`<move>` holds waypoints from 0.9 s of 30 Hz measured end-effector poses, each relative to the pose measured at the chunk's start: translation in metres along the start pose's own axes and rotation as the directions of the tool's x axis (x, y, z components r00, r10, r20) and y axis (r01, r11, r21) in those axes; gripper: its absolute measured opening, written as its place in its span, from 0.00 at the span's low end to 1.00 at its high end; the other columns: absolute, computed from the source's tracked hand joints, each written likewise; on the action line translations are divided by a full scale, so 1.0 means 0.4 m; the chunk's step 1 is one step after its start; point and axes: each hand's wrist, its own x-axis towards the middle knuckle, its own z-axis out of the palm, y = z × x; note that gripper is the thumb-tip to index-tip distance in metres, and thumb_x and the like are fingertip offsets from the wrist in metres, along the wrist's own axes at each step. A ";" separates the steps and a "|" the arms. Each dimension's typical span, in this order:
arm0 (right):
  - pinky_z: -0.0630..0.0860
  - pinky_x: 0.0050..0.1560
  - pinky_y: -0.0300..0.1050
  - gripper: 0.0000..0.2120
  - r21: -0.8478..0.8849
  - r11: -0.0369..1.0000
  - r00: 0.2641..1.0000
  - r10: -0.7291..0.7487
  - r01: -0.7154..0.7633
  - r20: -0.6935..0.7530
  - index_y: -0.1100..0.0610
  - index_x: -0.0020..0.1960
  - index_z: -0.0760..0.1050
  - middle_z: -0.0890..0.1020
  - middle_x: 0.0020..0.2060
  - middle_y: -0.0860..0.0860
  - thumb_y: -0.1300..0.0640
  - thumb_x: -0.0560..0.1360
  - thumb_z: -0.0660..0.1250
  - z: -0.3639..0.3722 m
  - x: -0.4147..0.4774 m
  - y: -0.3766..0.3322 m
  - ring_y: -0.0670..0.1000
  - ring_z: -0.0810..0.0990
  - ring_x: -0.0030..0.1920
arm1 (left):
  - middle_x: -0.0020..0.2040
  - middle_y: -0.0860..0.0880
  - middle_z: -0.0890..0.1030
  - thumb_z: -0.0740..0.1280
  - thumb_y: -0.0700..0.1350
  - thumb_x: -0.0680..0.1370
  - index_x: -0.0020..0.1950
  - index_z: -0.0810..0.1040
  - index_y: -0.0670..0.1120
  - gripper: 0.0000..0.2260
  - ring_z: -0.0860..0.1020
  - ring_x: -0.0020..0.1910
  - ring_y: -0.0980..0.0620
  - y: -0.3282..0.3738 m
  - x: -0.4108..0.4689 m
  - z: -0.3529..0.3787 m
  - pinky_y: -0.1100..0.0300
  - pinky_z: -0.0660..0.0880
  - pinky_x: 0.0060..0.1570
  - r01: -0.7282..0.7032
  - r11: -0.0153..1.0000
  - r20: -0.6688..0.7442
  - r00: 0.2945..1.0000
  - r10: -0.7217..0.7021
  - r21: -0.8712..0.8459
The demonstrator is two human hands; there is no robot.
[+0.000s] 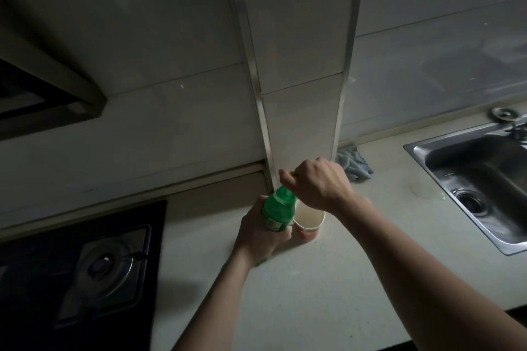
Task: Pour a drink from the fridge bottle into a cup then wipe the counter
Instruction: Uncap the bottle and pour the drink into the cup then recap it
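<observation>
Bottle (pixel 278 209), green, is in my left grip (pixel 258 232), whose fingers wrap round its lower body. That hand hides the base, so I cannot tell whether it rests on the table (pixel 313 293). My right grip (pixel 316 185) sits directly above the left, fingers curled down over the bottle top. A yellow sliver of the cap (pixel 292 173) shows at the thumb side, and the rest is covered.

Cup (pixel 309 218) stands upright on the table just right of the left grip, under the right wrist and touching or nearly touching the bottle. Its inside looks pale. In this dim light I cannot tell whether it holds any liquid.

Cloth (pixel 355 164) lies bunched beyond the right grip, against the wall. Sink (pixel 410 148) is well off to the right of both grips, and the hob (pixel 108 265) is off to the left.

Assessment: the cap stage is in hand. With the cup apparently unfilled, I judge this to be opening before the pour, not closing after it.

Next move: the right grip must twist the cap while the left holds the body firm without squeezing. The cap should be set down clear of the cup. The bottle mouth then goes over the rim and tilts slowly, since the cup is light and close enough to be knocked. The cloth is untouched.
</observation>
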 end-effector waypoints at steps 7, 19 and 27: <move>0.67 0.25 0.43 0.35 -0.057 0.997 0.998 -0.052 0.054 0.044 0.59 0.30 0.72 0.71 0.23 0.52 0.31 0.74 0.46 -0.009 -0.010 -0.018 0.52 0.69 0.22 | 0.44 0.59 0.84 0.78 0.39 0.67 0.54 0.77 0.53 0.20 0.81 0.42 0.62 -0.007 -0.002 0.006 0.68 0.75 0.42 0.007 0.993 0.169 0.985 0.013 -0.117; 0.63 0.25 0.41 0.30 -0.030 0.999 0.999 0.036 -0.037 -0.013 0.56 0.26 0.68 0.67 0.21 0.48 0.35 0.77 0.56 -0.020 0.019 -0.043 0.50 0.65 0.21 | 0.46 0.57 0.83 0.81 0.44 0.62 0.53 0.76 0.55 0.23 0.80 0.43 0.62 -0.003 0.028 0.051 0.64 0.77 0.44 0.035 0.992 -0.106 0.993 -0.049 -0.125; 0.66 0.29 0.41 0.29 -0.114 0.990 0.994 0.086 -0.078 0.071 0.56 0.30 0.70 0.73 0.26 0.50 0.33 0.75 0.53 -0.025 0.020 -0.043 0.51 0.70 0.25 | 0.47 0.53 0.84 0.80 0.43 0.64 0.54 0.78 0.52 0.22 0.82 0.46 0.54 -0.007 0.039 0.023 0.59 0.77 0.47 0.047 0.994 0.089 0.995 -0.038 -0.103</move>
